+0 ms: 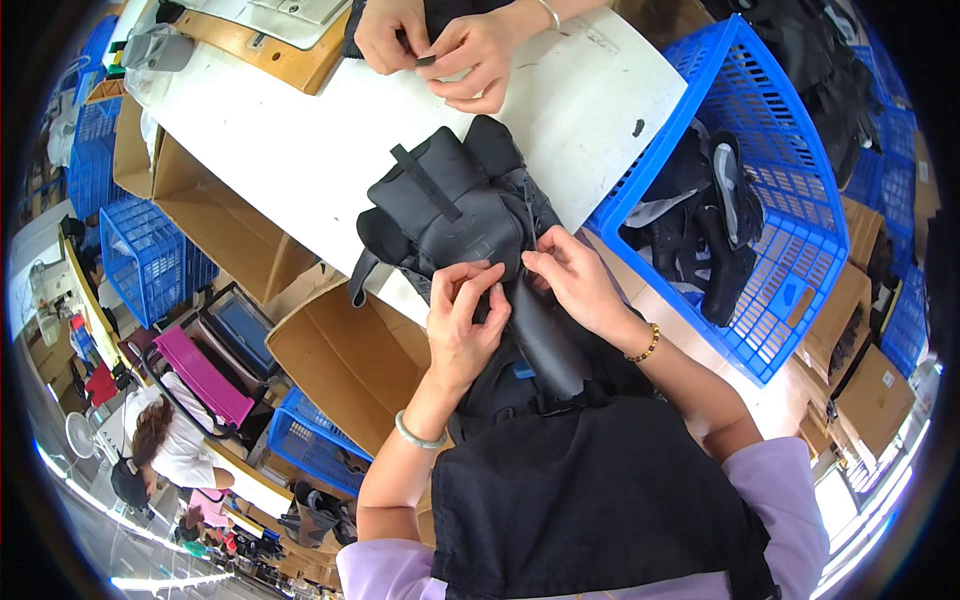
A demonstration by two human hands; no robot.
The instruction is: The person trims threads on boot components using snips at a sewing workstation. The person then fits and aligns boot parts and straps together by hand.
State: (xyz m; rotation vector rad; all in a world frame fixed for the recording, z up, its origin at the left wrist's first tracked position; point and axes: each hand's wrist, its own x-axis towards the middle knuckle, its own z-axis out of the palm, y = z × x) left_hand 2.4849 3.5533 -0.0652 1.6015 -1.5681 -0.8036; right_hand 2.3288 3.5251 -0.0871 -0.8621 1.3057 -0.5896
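Left hand (462,312): I see it pinching the black fabric piece (455,205) on the white worktop (300,150).
Right hand (575,280): pinches its seam, at 3 o'clock of the left.

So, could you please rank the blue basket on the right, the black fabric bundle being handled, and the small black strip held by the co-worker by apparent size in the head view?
1. Blue basket, largest.
2. Black fabric bundle.
3. Small black strip in the co-worker's fingers, smallest by far.

The bundle lies nearer the camera, so its gap to the basket is unsure.

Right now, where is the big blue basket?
In the head view, the blue basket sits at the right end of the white table, right of the right hand, with dark pieces inside.
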